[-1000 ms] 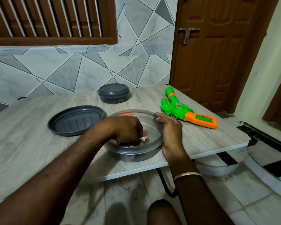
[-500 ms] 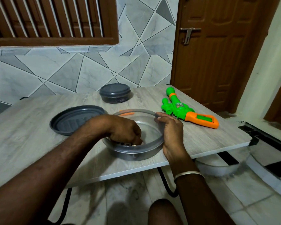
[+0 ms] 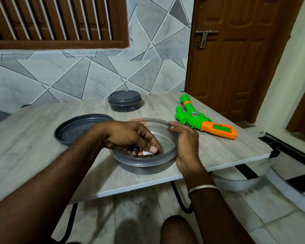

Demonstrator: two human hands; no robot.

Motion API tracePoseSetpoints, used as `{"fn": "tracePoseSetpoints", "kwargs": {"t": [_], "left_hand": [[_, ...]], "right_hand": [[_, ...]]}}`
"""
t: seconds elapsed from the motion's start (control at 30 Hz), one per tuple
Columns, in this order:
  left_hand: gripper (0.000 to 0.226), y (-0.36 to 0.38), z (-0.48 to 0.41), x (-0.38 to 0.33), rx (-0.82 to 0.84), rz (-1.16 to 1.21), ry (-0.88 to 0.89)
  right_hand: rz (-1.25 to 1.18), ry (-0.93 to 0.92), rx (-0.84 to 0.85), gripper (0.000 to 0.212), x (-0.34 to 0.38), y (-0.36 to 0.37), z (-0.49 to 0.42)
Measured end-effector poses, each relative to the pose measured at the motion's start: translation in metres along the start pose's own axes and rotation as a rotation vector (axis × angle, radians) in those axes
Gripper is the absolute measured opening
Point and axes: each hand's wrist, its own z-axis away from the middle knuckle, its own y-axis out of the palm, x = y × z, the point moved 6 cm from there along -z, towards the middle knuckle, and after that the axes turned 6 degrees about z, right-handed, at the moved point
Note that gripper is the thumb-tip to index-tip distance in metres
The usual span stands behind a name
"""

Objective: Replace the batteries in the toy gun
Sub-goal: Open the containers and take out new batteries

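Left hand: at frame centre, reaching down into the round container, fingers curled, pinching small batteries near its floor.
Right hand: just right of centre, grasping the container's right rim, thumb on top.
Toy gun: lying on the table, right of centre, apart from both hands.

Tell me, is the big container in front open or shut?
Open. A dark lid lies beside the container, and the left hand reaches inside, pinching a battery.
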Motion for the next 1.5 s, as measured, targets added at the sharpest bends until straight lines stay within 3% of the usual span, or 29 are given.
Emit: {"fn": "tracePoseSetpoints", "kwargs": {"t": [0.23, 0.5, 0.63, 0.73, 0.83, 0.9, 0.97, 1.03, 1.13, 1.2, 1.37, 1.5], "left_hand": [[0.034, -0.005, -0.007, -0.001, -0.013, 0.204, 0.077], [0.045, -0.025, -0.017, 0.003, -0.306, 0.361, 0.124], [0.031, -0.026, -0.022, 0.006, -0.339, 0.437, 0.128], [0.018, -0.025, -0.025, 0.009, -0.348, 0.492, 0.118], [0.005, -0.022, -0.026, 0.009, -0.322, 0.482, 0.124], [0.007, -0.023, -0.026, 0.009, -0.333, 0.476, 0.124], [0.009, -0.022, -0.025, 0.008, -0.346, 0.462, 0.124], [0.017, -0.021, -0.023, 0.006, -0.355, 0.436, 0.112], [0.025, -0.022, -0.02, 0.003, -0.405, 0.391, 0.112], [0.019, -0.021, -0.018, 0.0, -0.423, 0.382, 0.125], [0.019, -0.021, -0.015, -0.001, -0.444, 0.375, 0.151], [0.019, -0.019, -0.014, -0.003, -0.449, 0.391, 0.195]], "right_hand": [[-0.016, 0.007, 0.0, 0.024, 0.003, -0.002, 0.002], [-0.038, 0.012, 0.02, 0.022, 0.0, -0.004, 0.0], [-0.033, -0.026, -0.016, 0.023, 0.004, -0.012, -0.009], [0.195, -0.22, -0.101, 0.027, 0.036, -0.037, -0.026], [0.79, -0.423, -0.166, 0.041, 0.073, -0.066, -0.055], [1.258, -0.335, -0.087, 0.061, 0.076, -0.082, -0.083], [1.55, -0.132, 0.069, 0.083, 0.065, -0.097, -0.108], [1.649, -0.014, 0.211, 0.087, 0.057, -0.104, -0.121], [1.719, -0.033, 0.324, 0.069, 0.056, -0.101, -0.131], [1.73, -0.055, 0.337, 0.063, 0.062, -0.097, -0.134], [1.723, 0.021, 0.39, 0.073, 0.062, -0.094, -0.133], [1.639, -0.03, 0.297, 0.054, 0.066, -0.088, -0.123]]}}
